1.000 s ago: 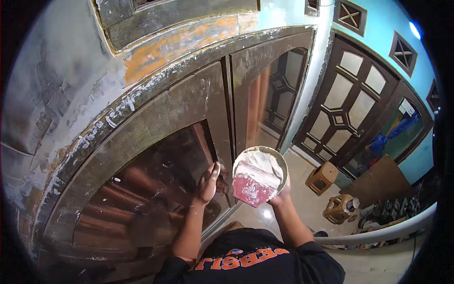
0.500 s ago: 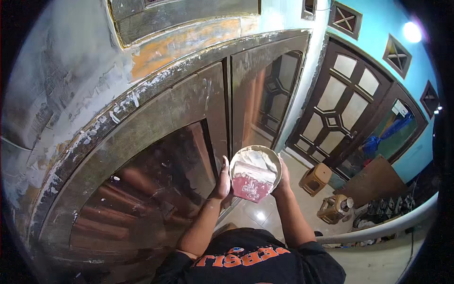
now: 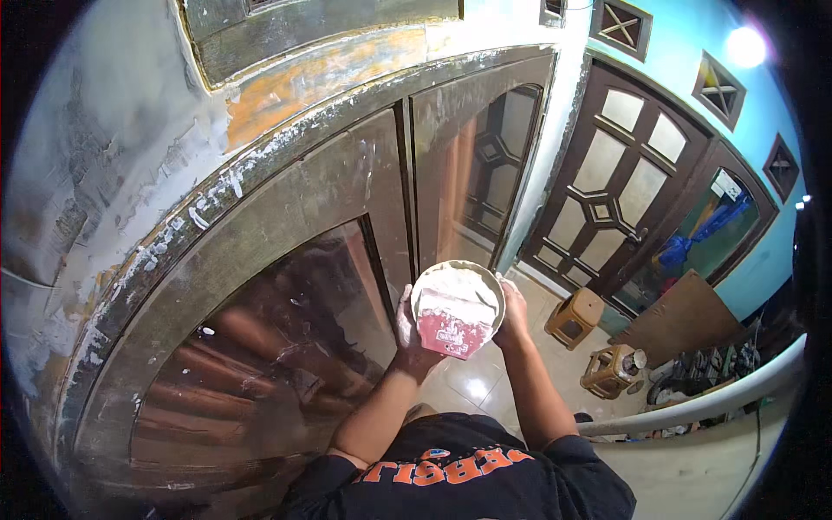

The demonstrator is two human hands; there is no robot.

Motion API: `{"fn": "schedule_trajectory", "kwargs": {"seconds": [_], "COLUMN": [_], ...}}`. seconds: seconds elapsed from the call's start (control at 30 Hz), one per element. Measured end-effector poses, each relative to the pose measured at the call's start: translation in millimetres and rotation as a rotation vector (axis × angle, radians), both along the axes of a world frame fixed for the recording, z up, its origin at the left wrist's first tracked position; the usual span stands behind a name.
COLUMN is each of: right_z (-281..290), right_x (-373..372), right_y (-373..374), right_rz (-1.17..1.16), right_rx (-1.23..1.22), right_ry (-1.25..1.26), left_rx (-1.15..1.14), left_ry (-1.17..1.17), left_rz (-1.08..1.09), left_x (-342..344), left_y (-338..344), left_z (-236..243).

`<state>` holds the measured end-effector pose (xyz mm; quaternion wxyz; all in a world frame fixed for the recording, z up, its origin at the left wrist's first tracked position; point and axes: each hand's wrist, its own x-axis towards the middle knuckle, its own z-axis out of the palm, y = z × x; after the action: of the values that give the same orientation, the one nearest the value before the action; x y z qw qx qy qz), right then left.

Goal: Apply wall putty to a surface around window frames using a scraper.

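Both hands cradle a round bowl (image 3: pixel 459 284) of white paste in front of my body, with a red putty scraper (image 3: pixel 445 334) lying across it, its edge coated in the paste. My left hand (image 3: pixel 407 325) is closed against the bowl's left side, partly hidden behind it and smeared white. My right hand (image 3: pixel 511 312) wraps round the right side. Beyond the bowl stand dark, scuffed wooden door or window panels (image 3: pixel 347 182) with glass panes.
A patchy plastered wall (image 3: pixel 113 147) curves along the left. At the right are another brown door (image 3: pixel 607 182), two plastic stools (image 3: pixel 572 316) (image 3: pixel 611 373), a leaning brown board (image 3: pixel 685 321), a cluttered pile (image 3: pixel 711 381) and a pale curved railing (image 3: pixel 693 420).
My left hand has moved from a little apart onto the bowl's left side. The bowl and both hands have shifted slightly up the picture and to the left.
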<state>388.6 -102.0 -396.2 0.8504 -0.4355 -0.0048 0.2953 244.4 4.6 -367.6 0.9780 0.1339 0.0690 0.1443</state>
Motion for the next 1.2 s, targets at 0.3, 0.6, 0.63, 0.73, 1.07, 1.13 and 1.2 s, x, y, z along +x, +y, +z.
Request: {"fn": "schedule_trajectory", "kwargs": {"seconds": [0.3, 0.6, 0.63, 0.73, 1.07, 1.13, 1.2], "right_z": [32, 148, 150, 135, 153, 155, 156], "right_x": [6, -77, -79, -68, -77, -79, -81], "right_y": [-34, -68, -69, -71, -80, -82, -82], "right_rz": [-0.205, 0.265, 0.249, 0.269, 0.251, 0.312, 0.347], "right_rx": [-0.404, -0.876, -0.902, -0.952, -0.899, -0.927, -0.927], "right_ry": [-0.751, -1.926, -1.938, -1.978, -2.033, -2.041, -2.008], "left_rx": [-0.148, -0.112, -0.131, -0.090, -0.167, -0.279, -0.271], "left_ry": [-0.312, -0.405, -0.444, -0.367, -0.555, -0.537, -0.568], "left_rz": [-0.102, -0.194, -0.204, -0.107, -0.182, -0.246, -0.259], "left_x": [5, 16, 18, 24, 33, 33, 34], "left_y": [-2, -6, -8, -13, -20, -22, -20], "left_z": [2, 16, 20, 25, 2, 0, 3]}}
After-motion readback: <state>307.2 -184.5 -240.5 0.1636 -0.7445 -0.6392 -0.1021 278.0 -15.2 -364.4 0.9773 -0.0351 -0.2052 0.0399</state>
